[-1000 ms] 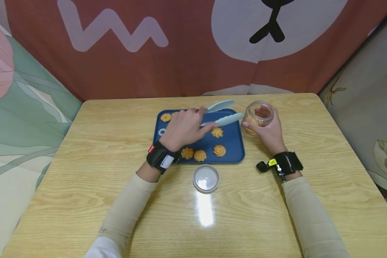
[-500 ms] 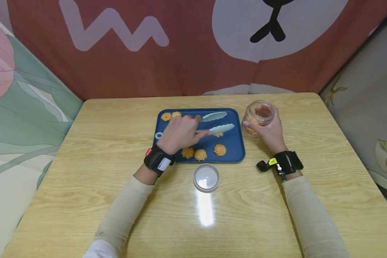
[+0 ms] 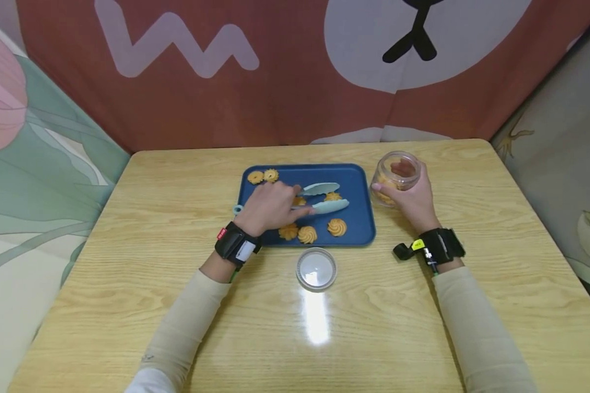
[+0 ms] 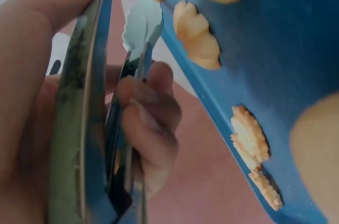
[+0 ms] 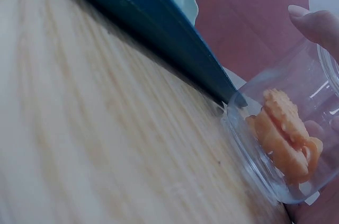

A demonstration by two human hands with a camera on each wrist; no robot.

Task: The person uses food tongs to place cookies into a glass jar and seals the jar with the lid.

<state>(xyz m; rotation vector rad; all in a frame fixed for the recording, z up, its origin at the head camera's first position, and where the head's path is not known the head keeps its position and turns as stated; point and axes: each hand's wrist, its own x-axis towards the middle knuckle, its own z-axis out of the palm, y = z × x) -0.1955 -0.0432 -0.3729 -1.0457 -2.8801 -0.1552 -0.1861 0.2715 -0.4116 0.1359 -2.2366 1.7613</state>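
My left hand (image 3: pixel 269 206) grips a pair of tongs (image 4: pixel 95 128) with pale mint tips, palm down over the blue tray (image 3: pixel 359 218). The tips are spread apart, one on each side of a swirled cookie (image 3: pixel 332 196) in the head view. Several more cookies lie on the tray, such as a round swirl (image 3: pixel 337 227) near its front edge. To the right of the tray, my right hand (image 3: pixel 417 203) holds a clear jar (image 3: pixel 395 169) round its side. Its mouth is uncovered and a few cookies (image 5: pixel 286 139) lie inside at the bottom.
A round clear lid (image 3: pixel 316 269) lies on the wooden table (image 3: pixel 373 327) just in front of the tray. Two ring-shaped cookies (image 3: pixel 263 176) sit in the tray's far left corner. Behind the table hangs a reddish-brown cloth (image 3: pixel 285 109).
My left hand has drawn the tongs left and toward me, away from the jar, lowering the spread tips around a cookie on the tray. The right hand keeps the jar in place.
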